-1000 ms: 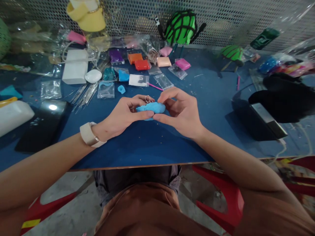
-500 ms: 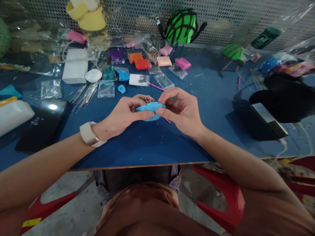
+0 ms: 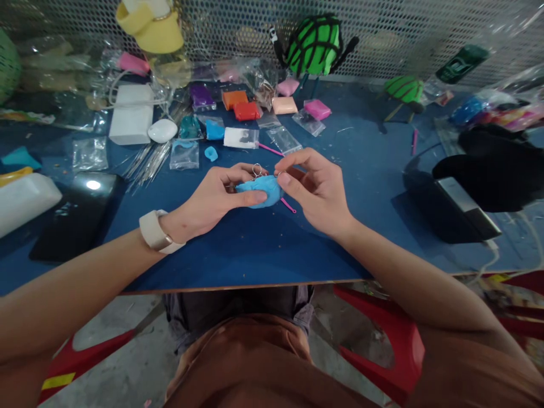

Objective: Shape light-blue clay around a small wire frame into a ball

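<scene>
A lump of light blue modelling clay (image 3: pixel 268 191) is held above the table, with thin wire loops (image 3: pixel 256 169) sticking up from its far side. My left hand (image 3: pixel 219 195) is closed around its left part, thumb flat on the near face and fingers behind. At the lump's right end, my right hand (image 3: pixel 317 190) pinches what looks like another small wire loop between thumb and forefinger; its other fingers are curled. A pink stick tool (image 3: pixel 289 205) shows below the lump, its middle hidden by the clay and hands.
Bagged clay in several colours, such as a red pack (image 3: pixel 247 111), lies behind the hands. A bundle of wires (image 3: pixel 148 164) and a black phone (image 3: pixel 76 215) are at left. Green turtle-like models (image 3: pixel 314 48) stand at the back. A dark box-like device (image 3: pixel 450 209) is at right.
My right thumb has moved up off the clay's near face to the wire at its right end. More of the clay and the pink tool shows. My left hand keeps its hold.
</scene>
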A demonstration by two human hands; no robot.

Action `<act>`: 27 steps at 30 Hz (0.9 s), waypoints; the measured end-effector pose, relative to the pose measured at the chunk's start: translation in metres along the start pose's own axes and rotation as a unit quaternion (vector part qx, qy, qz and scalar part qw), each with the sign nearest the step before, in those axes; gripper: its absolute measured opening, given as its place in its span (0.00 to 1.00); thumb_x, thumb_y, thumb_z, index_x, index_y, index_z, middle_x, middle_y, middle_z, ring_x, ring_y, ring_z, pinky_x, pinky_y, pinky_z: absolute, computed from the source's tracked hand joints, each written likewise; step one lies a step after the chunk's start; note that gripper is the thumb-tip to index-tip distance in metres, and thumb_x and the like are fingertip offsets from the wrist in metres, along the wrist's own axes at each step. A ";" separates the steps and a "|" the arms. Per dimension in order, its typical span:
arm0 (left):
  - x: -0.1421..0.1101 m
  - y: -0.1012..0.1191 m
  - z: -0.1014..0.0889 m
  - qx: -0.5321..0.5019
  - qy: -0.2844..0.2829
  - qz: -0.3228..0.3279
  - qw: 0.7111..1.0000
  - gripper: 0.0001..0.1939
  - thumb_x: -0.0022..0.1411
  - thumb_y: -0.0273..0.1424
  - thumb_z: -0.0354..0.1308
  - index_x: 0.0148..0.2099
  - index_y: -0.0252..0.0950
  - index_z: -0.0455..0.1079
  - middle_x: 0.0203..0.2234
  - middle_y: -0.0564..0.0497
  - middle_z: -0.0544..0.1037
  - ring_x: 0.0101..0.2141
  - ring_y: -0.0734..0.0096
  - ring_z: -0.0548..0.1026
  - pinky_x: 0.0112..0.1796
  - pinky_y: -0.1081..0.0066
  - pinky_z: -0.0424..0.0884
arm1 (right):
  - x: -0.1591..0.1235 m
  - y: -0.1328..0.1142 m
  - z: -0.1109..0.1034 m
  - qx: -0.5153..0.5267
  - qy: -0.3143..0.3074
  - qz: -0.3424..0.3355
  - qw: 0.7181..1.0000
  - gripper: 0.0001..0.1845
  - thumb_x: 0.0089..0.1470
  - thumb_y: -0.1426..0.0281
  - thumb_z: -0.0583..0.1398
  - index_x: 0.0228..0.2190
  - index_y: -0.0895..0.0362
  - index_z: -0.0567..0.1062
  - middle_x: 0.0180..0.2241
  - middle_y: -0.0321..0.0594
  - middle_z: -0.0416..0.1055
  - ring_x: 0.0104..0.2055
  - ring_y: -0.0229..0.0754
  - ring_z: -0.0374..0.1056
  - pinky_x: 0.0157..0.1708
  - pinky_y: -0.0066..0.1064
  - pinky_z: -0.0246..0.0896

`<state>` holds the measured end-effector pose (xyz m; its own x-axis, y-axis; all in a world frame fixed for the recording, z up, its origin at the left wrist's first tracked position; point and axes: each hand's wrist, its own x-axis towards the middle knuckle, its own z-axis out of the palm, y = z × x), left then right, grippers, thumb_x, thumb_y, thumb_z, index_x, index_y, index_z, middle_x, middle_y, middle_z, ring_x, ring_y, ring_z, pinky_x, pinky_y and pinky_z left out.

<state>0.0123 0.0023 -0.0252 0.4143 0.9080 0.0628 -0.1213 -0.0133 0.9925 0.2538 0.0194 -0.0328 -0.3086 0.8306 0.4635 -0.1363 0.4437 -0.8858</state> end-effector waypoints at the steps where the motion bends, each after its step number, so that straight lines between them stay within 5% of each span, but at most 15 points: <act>1: 0.000 0.000 0.000 -0.004 0.000 0.000 1.000 0.13 0.63 0.43 0.88 0.35 0.45 0.90 0.52 0.43 0.88 0.64 0.48 0.79 0.59 0.52 0.79 | 0.000 0.000 0.000 -0.004 0.001 -0.001 1.000 0.22 0.64 0.47 0.81 0.44 0.48 0.87 0.43 0.36 0.81 0.40 0.41 0.74 0.37 0.34 0.77; 13: -0.001 -0.005 -0.001 0.065 0.022 0.017 0.998 0.18 0.63 0.50 0.87 0.35 0.44 0.88 0.54 0.44 0.88 0.61 0.50 0.81 0.57 0.53 0.78 | 0.000 0.000 0.002 0.008 -0.004 -0.001 1.000 0.23 0.59 0.47 0.84 0.42 0.47 0.87 0.43 0.35 0.83 0.41 0.42 0.76 0.43 0.38 0.82; 19: -0.002 0.002 0.002 0.122 0.054 0.018 0.991 0.24 0.55 0.53 0.90 0.33 0.42 0.86 0.56 0.41 0.87 0.57 0.47 0.82 0.49 0.54 0.78 | -0.003 -0.004 0.002 0.001 -0.017 -0.011 1.000 0.16 0.67 0.51 0.80 0.44 0.47 0.88 0.40 0.34 0.82 0.39 0.40 0.77 0.39 0.35 0.79; 27: -0.002 0.004 0.003 0.117 0.060 0.018 0.991 0.25 0.56 0.55 0.89 0.34 0.42 0.85 0.58 0.42 0.87 0.56 0.47 0.81 0.53 0.52 0.77 | -0.004 -0.005 0.001 -0.005 -0.029 -0.012 1.000 0.19 0.62 0.53 0.83 0.45 0.47 0.87 0.46 0.39 0.85 0.49 0.47 0.82 0.56 0.45 0.87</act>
<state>0.0136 -0.0012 -0.0208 0.3015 0.9482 0.0998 0.0835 -0.1305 0.9879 0.2548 0.0138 -0.0306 -0.3588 0.7990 0.4825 -0.1359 0.4667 -0.8739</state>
